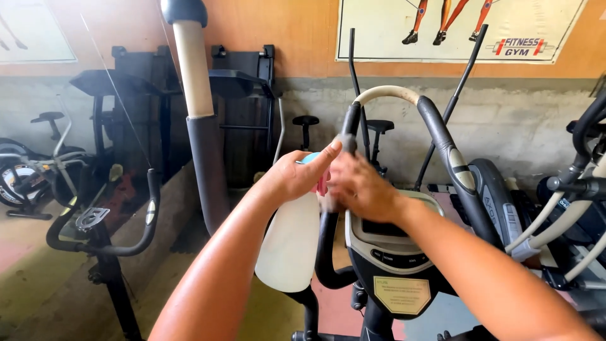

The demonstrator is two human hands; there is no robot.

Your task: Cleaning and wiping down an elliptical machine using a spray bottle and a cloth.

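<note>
My left hand (295,175) grips the neck of a white spray bottle (290,243) with a blue and pink trigger head, index finger stretched forward. My right hand (360,186) sits just right of the bottle's head, fingers curled against the left handlebar (349,126) of an exercise machine; whether it holds anything is hidden. Below the hands lies the machine's grey and black console (391,252), with a curved handlebar loop (435,126) rising above it.
A tall grey and cream padded post (199,113) stands left of centre. An exercise bike handlebar (104,227) is at lower left, more bikes behind it. Treadmills lean folded against the back wall. Another machine's arms (581,189) crowd the right edge. Posters hang above.
</note>
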